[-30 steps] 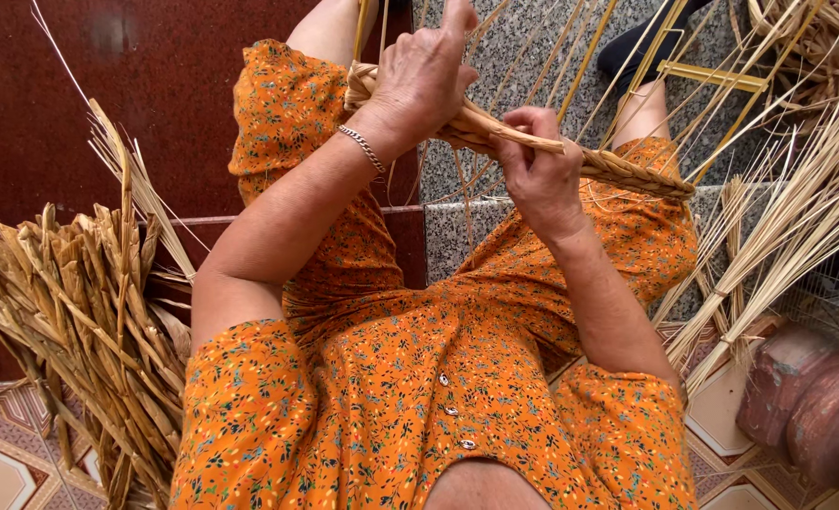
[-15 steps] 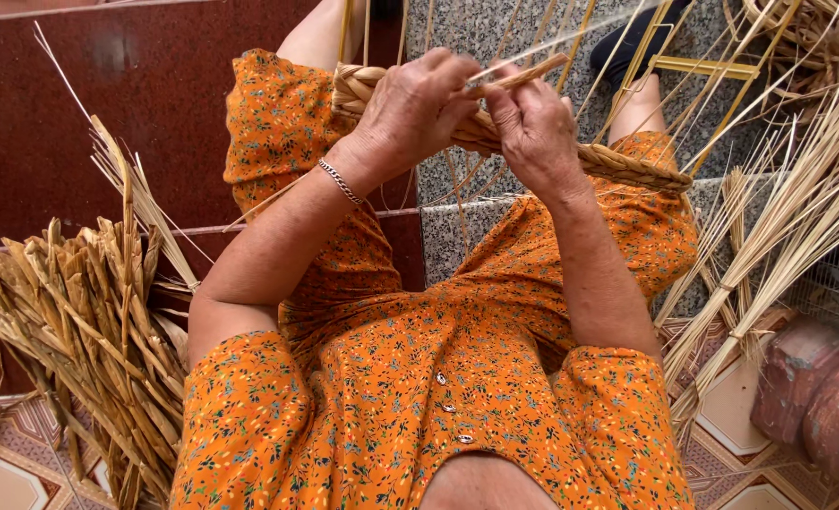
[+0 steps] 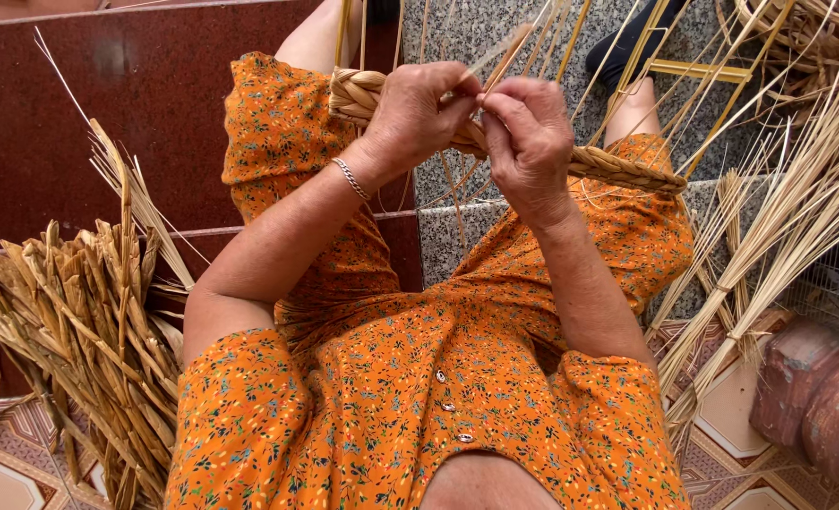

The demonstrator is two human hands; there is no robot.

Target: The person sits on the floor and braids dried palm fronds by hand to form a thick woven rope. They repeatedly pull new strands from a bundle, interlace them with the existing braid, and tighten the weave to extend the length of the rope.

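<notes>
Both hands meet on the braid (image 3: 618, 168), left hand (image 3: 418, 113) clenched round it, right hand (image 3: 531, 142) pinching thin straws (image 3: 523, 42) rising above the fingers.

Orange floral dress (image 3: 419, 406), tan plaited braid (image 3: 618, 168), maroon step (image 3: 89, 142), perhaps speckled grey stone (image 3: 457, 231)

dark red polished stone wall (image 3: 136, 113) on the left, speckled grey granite steps (image 3: 495, 38) ahead. patterned cream-and-brown floor tiles (image 3: 4, 472) at the bottom corners. rusty brown round metal pot (image 3: 816, 397) at the right edge. even daylight, soft shadows.
</notes>
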